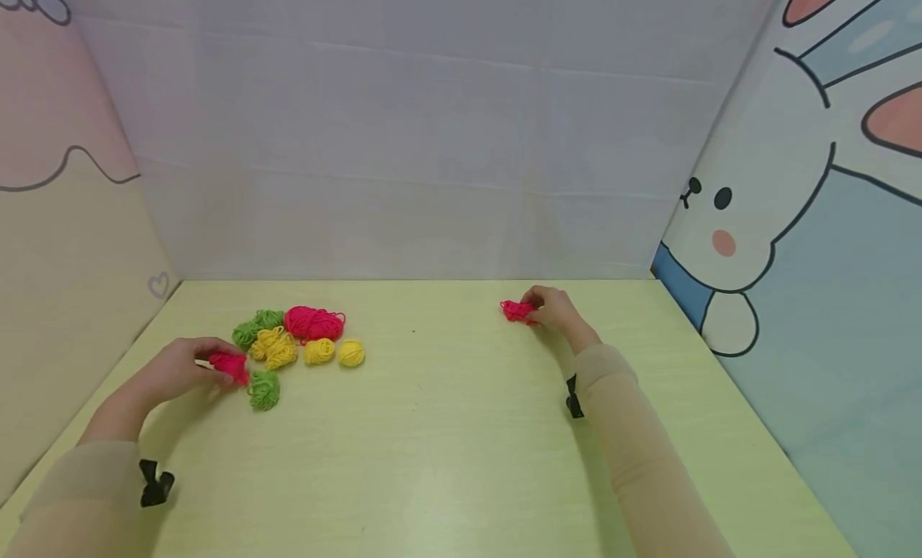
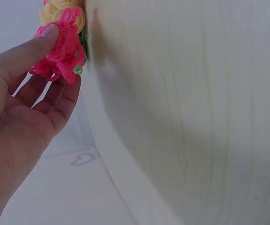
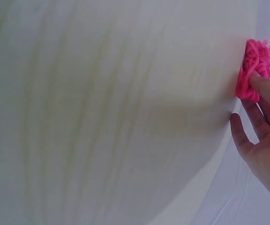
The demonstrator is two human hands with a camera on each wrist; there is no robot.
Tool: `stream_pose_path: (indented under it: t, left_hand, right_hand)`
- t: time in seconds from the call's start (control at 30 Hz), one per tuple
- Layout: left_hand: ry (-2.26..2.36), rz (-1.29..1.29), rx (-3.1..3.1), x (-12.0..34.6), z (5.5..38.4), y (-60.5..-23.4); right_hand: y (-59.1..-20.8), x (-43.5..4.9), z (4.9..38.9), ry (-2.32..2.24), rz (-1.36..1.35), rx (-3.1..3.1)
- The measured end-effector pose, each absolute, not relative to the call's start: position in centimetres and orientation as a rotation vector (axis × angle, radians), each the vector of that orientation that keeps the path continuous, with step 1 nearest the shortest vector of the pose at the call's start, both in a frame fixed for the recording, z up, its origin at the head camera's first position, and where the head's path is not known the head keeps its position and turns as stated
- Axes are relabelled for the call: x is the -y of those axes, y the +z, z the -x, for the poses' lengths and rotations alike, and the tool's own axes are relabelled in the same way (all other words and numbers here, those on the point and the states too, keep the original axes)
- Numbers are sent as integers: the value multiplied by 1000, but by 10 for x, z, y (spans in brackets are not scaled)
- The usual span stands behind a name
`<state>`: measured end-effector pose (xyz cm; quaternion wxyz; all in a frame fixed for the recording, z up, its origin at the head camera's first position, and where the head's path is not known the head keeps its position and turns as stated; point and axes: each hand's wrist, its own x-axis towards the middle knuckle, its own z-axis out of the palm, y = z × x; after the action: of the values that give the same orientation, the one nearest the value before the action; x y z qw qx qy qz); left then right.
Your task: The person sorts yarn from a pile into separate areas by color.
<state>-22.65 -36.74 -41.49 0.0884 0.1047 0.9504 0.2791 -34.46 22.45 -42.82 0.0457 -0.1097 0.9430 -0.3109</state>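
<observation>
My left hand [image 1: 176,371] pinches a small pink yarn bundle [image 1: 230,366] between thumb and fingers, at the left of the table. Beside it lies a green yarn ball [image 1: 264,391]. In the left wrist view the thumb presses on the pink strands [image 2: 62,51]. Far off at the back right, my right hand [image 1: 556,310] holds another pink yarn bundle [image 1: 519,311] at the table surface. The right wrist view shows this bundle [image 3: 258,65] between thumb and fingers, with one finger held apart near the table.
Behind the left hand sit a larger pink yarn ball [image 1: 314,323], green yarn [image 1: 258,327], a loose yellow bundle [image 1: 274,347] and two yellow balls, one in the middle [image 1: 319,351] and one at the right [image 1: 351,353]. A white wall [image 1: 418,142] borders the table's back edge.
</observation>
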Motion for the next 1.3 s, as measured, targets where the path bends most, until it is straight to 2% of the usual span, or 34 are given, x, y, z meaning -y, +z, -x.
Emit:
stream_pose_path:
  t: [0.6, 1.3]
  left_hand:
    - [870, -313, -2919, 337, 214, -384]
    - [1039, -333, -3077, 260, 211, -340]
  right_hand:
    - [-434, -228, 345, -921, 343, -2893]
    - [-427, -231, 343, -927, 365, -2894]
